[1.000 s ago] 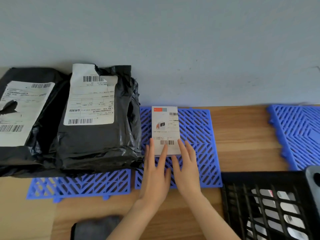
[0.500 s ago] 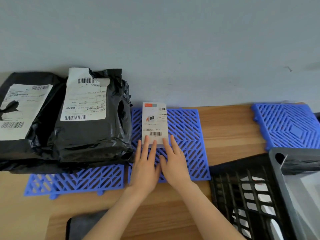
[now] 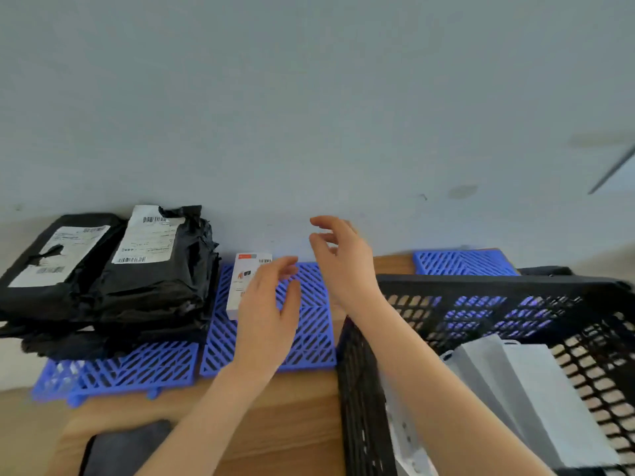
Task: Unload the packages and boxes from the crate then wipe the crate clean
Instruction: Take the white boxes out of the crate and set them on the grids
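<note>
Both hands have been lifted from the small white box (image 3: 240, 286), which is now left lying flat on the blue mat (image 3: 309, 341). The black packages (image 3: 154, 276) are stacked just beside it at 9 o'clock. Since the earlier picture the view has also been turned, so that the black crate (image 3: 481, 281) is seen more fully at 4 o'clock of the box.

The left hand (image 3: 271, 304) is held over the mat and partly hides the box. Its fingers are loosely bent and its grip is empty. The right hand (image 3: 343, 266) is raised at 1 o'clock of the left one, with a relaxed, half-wide grip in which nothing is held.

Inside the crate, flat grey packages (image 3: 549, 400) are leaned one on another against the near wall, so the unloading is judged not finished. They are probably light and soft, with a smooth film skin that may slip. A hold on the upper edge is advised, thumb on one face and fingers on the other, not a pinch at a corner, which could bend or tear. What is inside cannot be told.

A dark cloth (image 3: 130, 448) is lying on the table (image 3: 292, 424) at 6 o'clock, probably for the wiping.
</note>
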Demonstrator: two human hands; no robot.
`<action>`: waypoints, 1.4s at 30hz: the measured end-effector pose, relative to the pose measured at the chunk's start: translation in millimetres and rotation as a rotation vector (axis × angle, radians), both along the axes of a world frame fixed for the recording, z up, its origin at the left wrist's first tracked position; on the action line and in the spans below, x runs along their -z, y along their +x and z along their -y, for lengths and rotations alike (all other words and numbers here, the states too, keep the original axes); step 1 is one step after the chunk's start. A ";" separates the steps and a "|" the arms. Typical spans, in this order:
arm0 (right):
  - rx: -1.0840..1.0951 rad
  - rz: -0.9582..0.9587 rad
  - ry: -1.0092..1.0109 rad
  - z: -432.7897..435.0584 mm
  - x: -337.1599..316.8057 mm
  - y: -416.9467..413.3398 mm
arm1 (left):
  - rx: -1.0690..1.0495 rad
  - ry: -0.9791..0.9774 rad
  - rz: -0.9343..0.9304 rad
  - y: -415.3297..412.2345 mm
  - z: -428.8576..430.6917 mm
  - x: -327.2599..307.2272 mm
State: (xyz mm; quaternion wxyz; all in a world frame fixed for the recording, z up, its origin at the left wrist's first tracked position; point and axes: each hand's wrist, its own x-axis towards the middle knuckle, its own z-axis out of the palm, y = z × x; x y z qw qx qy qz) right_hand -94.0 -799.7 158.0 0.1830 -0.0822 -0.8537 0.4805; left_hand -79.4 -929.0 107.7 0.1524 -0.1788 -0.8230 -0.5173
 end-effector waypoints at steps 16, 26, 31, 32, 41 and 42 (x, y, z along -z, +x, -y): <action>0.158 0.539 0.090 -177.5 97.7 180.6 | 0.309 -0.664 0.512 154.7 -180.8 44.4; -0.147 1.025 0.013 -176.2 151.8 184.2 | 0.429 -1.047 0.816 153.1 -187.7 78.7; -0.223 1.090 0.012 -176.3 160.9 183.6 | 0.450 -1.072 0.825 154.8 -190.7 74.6; -0.212 1.080 -0.002 -177.1 161.5 183.6 | 0.445 -1.061 0.824 154.6 -190.8 72.5; 0.086 0.947 -0.374 -202.6 127.9 186.6 | 0.423 -0.696 0.870 152.6 -183.8 52.0; 0.103 0.936 -0.405 -204.5 120.6 188.3 | 0.433 -0.646 0.847 152.7 -181.0 46.8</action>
